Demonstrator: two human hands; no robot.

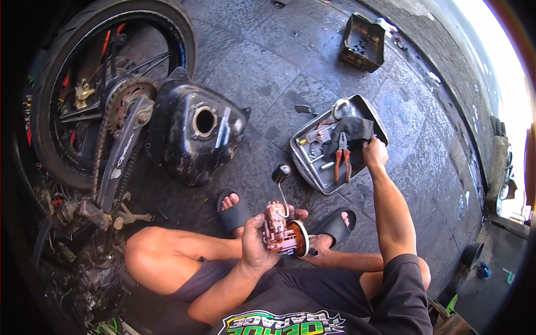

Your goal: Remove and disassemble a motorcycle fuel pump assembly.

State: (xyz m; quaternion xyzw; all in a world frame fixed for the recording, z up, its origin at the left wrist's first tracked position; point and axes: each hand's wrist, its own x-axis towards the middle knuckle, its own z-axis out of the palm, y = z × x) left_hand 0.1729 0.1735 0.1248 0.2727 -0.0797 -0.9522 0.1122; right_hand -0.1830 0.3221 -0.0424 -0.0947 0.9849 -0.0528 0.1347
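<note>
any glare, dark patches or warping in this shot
Head view: glare washes out the upper right; head view: corners go black, and the right edge of the floor bows; head view: lower-left machinery sits dim, while the reddish mechanism looks fairly sharp.

dark T-shirt (399,301) | green-white chest print (290,324) | dark shorts (319,287) | black sandals (235,216)
</note>
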